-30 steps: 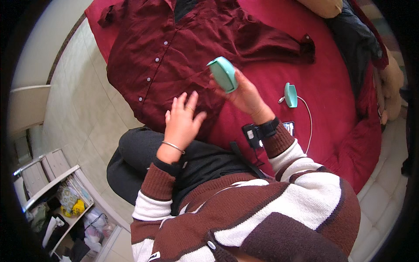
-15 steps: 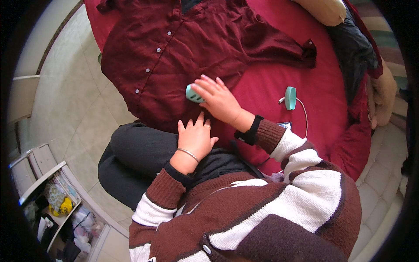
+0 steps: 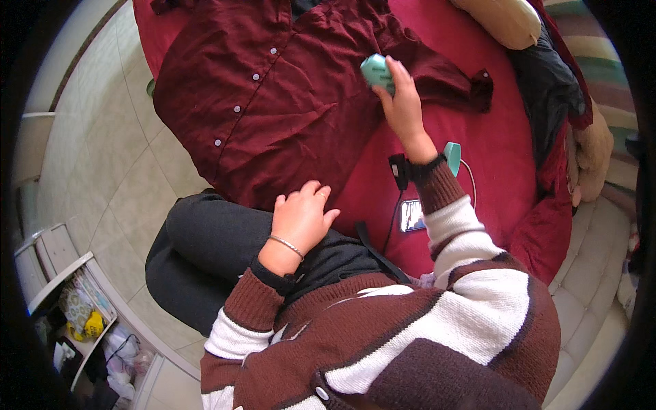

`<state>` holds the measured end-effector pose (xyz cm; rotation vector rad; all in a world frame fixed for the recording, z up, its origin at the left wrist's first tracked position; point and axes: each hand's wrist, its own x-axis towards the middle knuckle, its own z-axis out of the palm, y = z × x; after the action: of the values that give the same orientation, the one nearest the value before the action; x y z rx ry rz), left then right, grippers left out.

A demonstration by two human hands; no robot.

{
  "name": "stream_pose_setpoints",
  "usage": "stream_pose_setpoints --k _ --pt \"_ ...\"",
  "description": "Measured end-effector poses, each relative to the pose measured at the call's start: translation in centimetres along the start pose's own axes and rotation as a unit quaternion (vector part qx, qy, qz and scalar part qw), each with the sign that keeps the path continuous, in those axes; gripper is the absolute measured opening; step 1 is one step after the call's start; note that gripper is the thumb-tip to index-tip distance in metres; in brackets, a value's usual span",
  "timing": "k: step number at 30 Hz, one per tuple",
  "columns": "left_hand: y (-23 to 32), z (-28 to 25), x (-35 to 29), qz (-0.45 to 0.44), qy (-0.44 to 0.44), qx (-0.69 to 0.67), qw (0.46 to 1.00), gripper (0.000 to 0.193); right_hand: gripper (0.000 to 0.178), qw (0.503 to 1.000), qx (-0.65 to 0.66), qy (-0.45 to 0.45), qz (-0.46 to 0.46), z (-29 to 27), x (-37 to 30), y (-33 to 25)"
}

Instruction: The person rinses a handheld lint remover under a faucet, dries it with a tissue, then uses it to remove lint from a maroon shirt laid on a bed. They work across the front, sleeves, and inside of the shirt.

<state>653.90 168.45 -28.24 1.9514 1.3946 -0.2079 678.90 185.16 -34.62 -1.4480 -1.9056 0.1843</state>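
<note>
Near the underarm of the maroon shirt (image 3: 301,96), the right hand (image 3: 403,106) has the mint-green gadget (image 3: 377,73) in a closed grip, fingers along one side and thumb beneath. From this angle it is hard to tell whether the gadget touches the cloth or sits just above it. The left hand (image 3: 301,217) lies palm down at the hem, fingers loosely spread, with no visible hold on anything.

To work well here, I'd judge, the gadget should meet the cloth level and lightly, without an edge digging in. The creases near the sleeve (image 3: 447,78) could catch it, so flat cloth matters; the left palm would steady the shirt better pressed firmly closer to that patch. Loose folds, the buttons (image 3: 237,109) and seams deserve extra care.
</note>
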Motion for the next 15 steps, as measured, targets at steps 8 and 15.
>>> stream_pose_setpoints --k 8,15 --pt "1.1 -0.4 -0.2 -0.059 -0.112 0.099 0.987 0.056 0.074 0.968 -0.026 -0.241 -0.060 -2.4 -8.1 -7.9" --pt "0.6 -0.5 0.4 -0.085 -0.168 0.037 0.981 0.057 0.065 0.973 -0.191 -0.077 0.105 -1.1 0.5 3.3"
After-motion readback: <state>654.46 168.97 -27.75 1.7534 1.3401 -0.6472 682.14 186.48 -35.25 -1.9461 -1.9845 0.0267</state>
